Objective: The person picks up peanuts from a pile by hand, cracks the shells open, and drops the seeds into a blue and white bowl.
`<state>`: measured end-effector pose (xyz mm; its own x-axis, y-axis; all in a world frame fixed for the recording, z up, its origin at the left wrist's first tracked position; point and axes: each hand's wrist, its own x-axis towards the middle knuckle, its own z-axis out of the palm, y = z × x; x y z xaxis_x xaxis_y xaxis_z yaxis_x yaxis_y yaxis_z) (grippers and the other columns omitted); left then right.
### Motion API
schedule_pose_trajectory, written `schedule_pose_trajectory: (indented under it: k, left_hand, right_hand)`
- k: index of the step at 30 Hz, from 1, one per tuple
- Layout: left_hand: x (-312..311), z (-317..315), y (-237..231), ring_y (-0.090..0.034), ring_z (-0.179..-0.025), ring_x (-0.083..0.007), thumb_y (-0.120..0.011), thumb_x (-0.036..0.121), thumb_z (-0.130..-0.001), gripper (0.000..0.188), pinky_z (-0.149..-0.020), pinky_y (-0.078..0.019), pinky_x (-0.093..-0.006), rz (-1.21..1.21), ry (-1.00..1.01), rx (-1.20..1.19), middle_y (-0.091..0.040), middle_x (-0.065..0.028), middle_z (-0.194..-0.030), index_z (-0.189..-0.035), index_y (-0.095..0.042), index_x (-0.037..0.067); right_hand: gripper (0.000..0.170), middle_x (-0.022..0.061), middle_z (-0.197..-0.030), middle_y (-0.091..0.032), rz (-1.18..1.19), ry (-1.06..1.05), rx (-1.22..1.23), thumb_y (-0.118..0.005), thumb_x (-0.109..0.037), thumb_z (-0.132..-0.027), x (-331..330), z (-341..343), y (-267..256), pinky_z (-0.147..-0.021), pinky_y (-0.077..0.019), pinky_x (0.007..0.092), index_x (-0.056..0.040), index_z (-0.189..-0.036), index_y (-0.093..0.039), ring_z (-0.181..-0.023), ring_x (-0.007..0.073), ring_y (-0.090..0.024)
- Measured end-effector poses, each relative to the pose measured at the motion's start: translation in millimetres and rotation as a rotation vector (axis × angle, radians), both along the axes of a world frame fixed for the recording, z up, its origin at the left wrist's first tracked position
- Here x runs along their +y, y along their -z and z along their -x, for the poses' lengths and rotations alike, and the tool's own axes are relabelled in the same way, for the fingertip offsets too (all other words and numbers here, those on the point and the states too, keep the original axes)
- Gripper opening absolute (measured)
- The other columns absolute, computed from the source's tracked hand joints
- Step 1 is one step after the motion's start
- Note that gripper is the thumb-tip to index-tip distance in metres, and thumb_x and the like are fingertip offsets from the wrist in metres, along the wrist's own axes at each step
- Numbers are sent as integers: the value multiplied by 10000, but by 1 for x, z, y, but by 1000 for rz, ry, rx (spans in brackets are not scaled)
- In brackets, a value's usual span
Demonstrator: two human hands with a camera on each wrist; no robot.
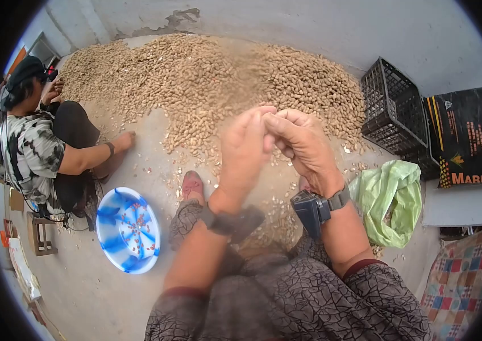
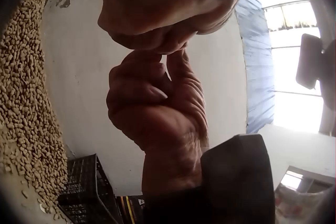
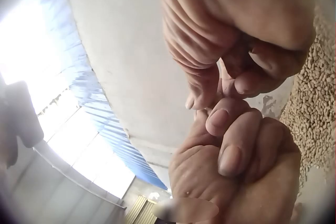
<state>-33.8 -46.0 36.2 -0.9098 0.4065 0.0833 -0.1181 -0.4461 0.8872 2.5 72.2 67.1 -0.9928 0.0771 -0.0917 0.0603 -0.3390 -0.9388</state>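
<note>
In the head view, my left hand (image 1: 244, 153) and right hand (image 1: 303, 142) meet at the fingertips in front of the heap of unshelled peanuts (image 1: 195, 85). The left hand is blurred. Seen from the left wrist, the left hand (image 2: 173, 6) is above and the right hand (image 2: 163, 98) below, both with curled fingers. The right wrist view shows the right hand (image 3: 236, 19) over the left hand (image 3: 241, 166), thumbs and fingertips close together. Anything between the fingertips is hidden or too small to tell.
A blue and white basin (image 1: 103, 227) with some reddish kernels stands on the floor at left, near a seated person (image 1: 36, 136). At right are a green bag (image 1: 386, 199), a black crate (image 1: 394, 108) and a black printed sack (image 1: 468, 136). Shell bits litter the floor.
</note>
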Motion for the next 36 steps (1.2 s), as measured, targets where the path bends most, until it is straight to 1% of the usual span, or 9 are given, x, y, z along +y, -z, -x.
schedule_pose_trajectory:
  k: [9, 17, 20, 26, 28, 29, 31, 35, 36]
  left_hand:
    - [3, -8, -8, -360, -512, -7, -408, 144, -970, 266, -429, -272, -155, 45, -43, 60, -460, 46, -632, -1075, -591, -19]
    - [16, -7, 10, -367, -547, -7, -396, 111, -953, 240, -454, -285, -171, 14, -181, 182, -463, 53, -670, -1039, -580, -17]
    - [14, -6, 9, -359, -548, -4, -396, 114, -951, 229, -450, -279, -169, -45, -164, 19, -455, 51, -677, -1039, -565, -12]
    - [11, 2, 16, -369, -500, -18, -397, 169, -949, 237, -412, -285, -167, -27, -179, -118, -464, 32, -653, -989, -553, -4]
    - [7, 9, 28, -377, -470, -33, -401, 197, -947, 245, -381, -283, -176, 401, -360, 506, -473, 16, -631, -940, -546, 0]
    - [3, 9, 30, -377, -470, -33, -401, 197, -947, 245, -381, -283, -176, 401, -363, 503, -473, 16, -631, -940, -546, 0]
    - [-2, 10, 27, -532, -642, -157, -541, -35, -740, 207, -531, -436, -279, 552, -304, 454, -531, -91, -800, -945, -540, -12]
    - [-10, 12, 17, -519, -618, -129, -530, 11, -788, 96, -472, -405, -268, 395, -114, 239, -521, -69, -759, -883, -532, -6]
    - [-10, 13, 17, -499, -587, -114, -509, 70, -831, 71, -446, -376, -258, 220, -33, 94, -515, -56, -733, -849, -525, 3]
  right_hand:
    - [202, 100, -677, -617, 225, 7, 40, -622, -161, -860, -2, 0, 2, -495, -438, 228, 24, -787, -586, -545, 125, -563]
    - [172, 64, -646, -617, -153, 220, 102, -611, -109, -841, -9, 8, 20, -512, -437, 199, 26, -735, -616, -577, 87, -569]
    - [159, 54, -636, -617, -309, 272, 164, -597, -70, -828, -15, 7, 17, -494, -433, 197, 24, -704, -626, -554, 75, -555]
    - [121, 80, -632, -611, -165, 248, 185, -568, -28, -846, -21, 6, 19, -443, -446, 213, 63, -781, -612, -505, 98, -556]
    - [109, 87, -641, -612, -93, 221, 156, -561, -18, -849, -22, 5, 17, -442, -453, 216, 70, -804, -606, -503, 105, -562]
    - [100, 94, -650, -613, -22, 199, 129, -554, -8, -852, -22, 4, 15, -441, -459, 219, 77, -827, -601, -502, 111, -567]
    - [88, 95, -657, -614, -80, 203, 162, -557, 1, -848, -24, 1, 7, -442, -461, 222, 77, -834, -600, -500, 116, -569]
    - [63, 94, -665, -616, -250, 232, 311, -576, 27, -824, -23, 0, 16, -451, -467, 226, 78, -855, -599, -509, 120, -582]
    - [63, 94, -665, -616, -251, 231, 311, -576, 27, -824, -23, -1, 18, -451, -467, 226, 78, -855, -599, -509, 120, -582]
